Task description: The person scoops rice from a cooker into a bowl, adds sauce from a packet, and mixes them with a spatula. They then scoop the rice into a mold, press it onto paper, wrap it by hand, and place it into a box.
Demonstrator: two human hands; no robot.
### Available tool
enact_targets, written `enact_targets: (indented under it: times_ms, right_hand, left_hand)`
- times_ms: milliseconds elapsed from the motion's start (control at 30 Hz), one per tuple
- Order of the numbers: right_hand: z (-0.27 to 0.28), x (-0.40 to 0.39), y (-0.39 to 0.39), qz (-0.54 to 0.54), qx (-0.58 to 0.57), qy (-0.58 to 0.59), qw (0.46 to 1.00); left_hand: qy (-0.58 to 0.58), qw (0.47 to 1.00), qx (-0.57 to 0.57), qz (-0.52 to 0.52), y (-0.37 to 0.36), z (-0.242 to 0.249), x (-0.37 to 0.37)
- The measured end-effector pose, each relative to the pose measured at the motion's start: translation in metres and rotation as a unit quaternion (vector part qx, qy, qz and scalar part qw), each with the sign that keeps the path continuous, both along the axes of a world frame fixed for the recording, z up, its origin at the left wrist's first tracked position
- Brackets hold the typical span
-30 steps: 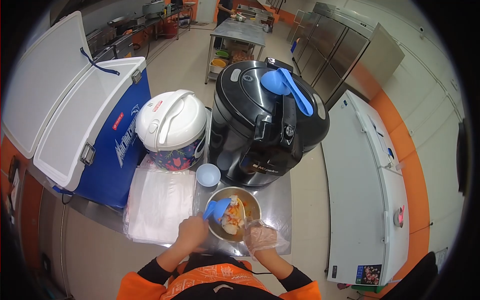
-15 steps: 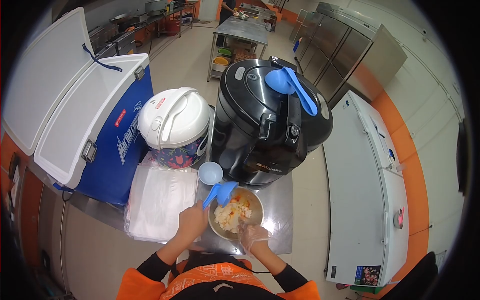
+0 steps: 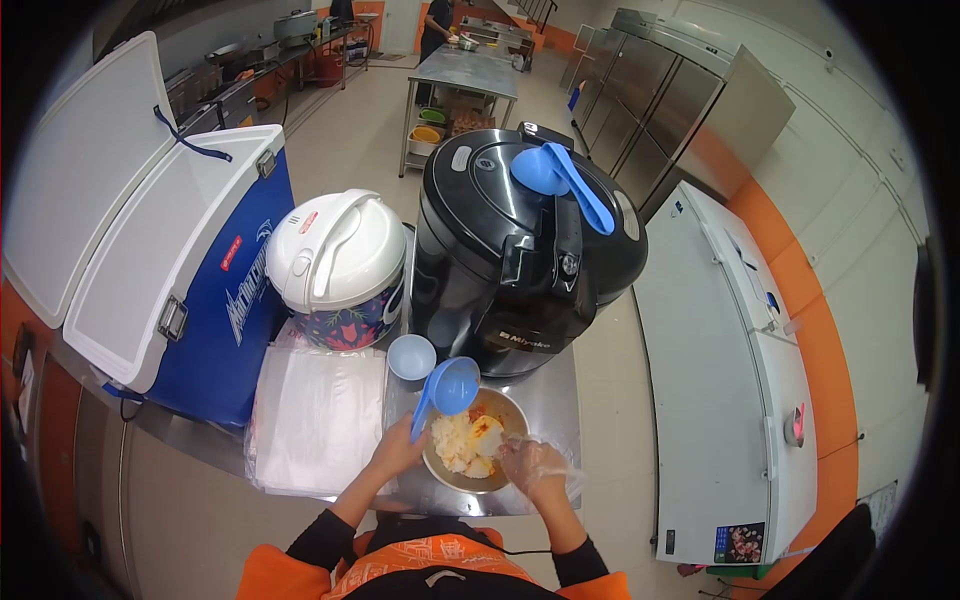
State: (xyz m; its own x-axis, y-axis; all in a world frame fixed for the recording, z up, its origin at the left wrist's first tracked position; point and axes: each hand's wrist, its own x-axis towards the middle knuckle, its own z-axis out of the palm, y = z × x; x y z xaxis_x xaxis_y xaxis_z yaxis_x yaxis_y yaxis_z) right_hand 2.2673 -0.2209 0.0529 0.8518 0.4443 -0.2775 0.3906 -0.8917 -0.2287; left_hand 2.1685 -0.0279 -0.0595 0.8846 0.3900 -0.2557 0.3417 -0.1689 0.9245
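Observation:
My left hand (image 3: 398, 452) is closed round the handle of a blue ladle (image 3: 456, 386). The ladle's cup is over the far rim of a metal bowl (image 3: 524, 420). White rice (image 3: 455, 440) with orange-red sauce or seasoning lies in that bowl. At the bowl's right side is my right hand (image 3: 532, 465), in a clear plastic glove, its fingers drawn together over the rim. A pale, spoon-like shape (image 3: 488, 440) shows by the fingertips; I cannot make out what they hold. Just beyond the ladle stands a small light-blue cup (image 3: 411, 357).
A large black rice cooker (image 3: 470, 230) with another blue ladle (image 3: 575, 190) on its lid stands behind the bowl. Left are a white flowered rice cooker (image 3: 335, 255), clear plastic bags (image 3: 320, 420) and an open blue cooler (image 3: 240, 270). Farther off, a person (image 3: 437, 30) stands by a steel table (image 3: 465, 75).
My right hand has moved right and slightly up, from inside the bowl to its rim. The ladle's cup has turned so its inside shows more. The whole view has shifted slightly.

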Motion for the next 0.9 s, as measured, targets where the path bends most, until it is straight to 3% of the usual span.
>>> enact_targets:
  times_ms: [67, 133, 167, 233, 267, 333, 367, 500, 567, 700, 767, 867, 900]
  right_hand:
    - [-0.031, 0.012, -0.012, 0.032, 0.044, -0.036, 0.998]
    - [-0.03, 0.024, -0.01, 0.052, -0.087, -0.067, 0.993]
    - [-0.041, 0.032, -0.011, 0.052, -0.089, -0.066, 0.993]
    - [-0.057, 0.047, -0.01, 0.16, -0.078, -0.061, 0.982]
    - [-0.058, 0.048, -0.011, 0.16, -0.079, -0.063, 0.982]
    - [-0.056, 0.049, -0.008, 0.279, 0.012, -0.009, 0.96]
    - [-0.06, 0.04, -0.005, 0.264, -0.062, -0.001, 0.962]
    - [-0.045, -0.002, -0.023, 0.311, -0.063, -0.05, 0.947]
    - [-0.042, -0.007, -0.034, 0.351, 0.006, -0.085, 0.932]
    - [-0.026, -0.018, -0.026, 0.245, -0.03, -0.062, 0.967]
    - [-0.022, -0.032, -0.012, 0.196, -0.115, 0.039, 0.973]
    - [-0.06, -0.035, -0.011, 0.111, -0.112, 0.103, 0.982]
    - [-0.071, -0.026, -0.019, 0.104, -0.048, 0.105, 0.988]
  left_hand:
    - [-0.022, 0.999, 0.035, -0.012, 0.007, -0.029, 0.004]
    - [-0.049, 0.996, 0.069, -0.018, 0.012, -0.033, 0.01]
    - [-0.034, 0.997, 0.047, -0.047, 0.016, -0.022, 0.012]
    - [-0.021, 0.997, 0.024, -0.077, 0.019, -0.011, 0.014]
    - [-0.02, 0.997, 0.005, -0.074, 0.02, -0.009, 0.015]
    - [-0.023, 0.997, -0.014, -0.069, 0.02, -0.015, 0.015]
    - [-0.044, 0.997, 0.022, -0.054, 0.018, -0.025, 0.016]
    - [-0.125, 0.987, 0.097, -0.012, 0.015, -0.044, 0.015]
    - [-0.105, 0.99, 0.093, -0.014, 0.012, -0.029, 0.012]
    - [-0.099, 0.988, 0.12, -0.008, 0.01, -0.032, 0.008]
    - [-0.094, 0.992, 0.081, 0.003, 0.007, -0.034, 0.009]
    - [-0.084, 0.994, 0.062, 0.013, 0.007, -0.035, 0.008]
    - [-0.081, 0.993, 0.083, 0.015, 0.008, -0.035, 0.009]
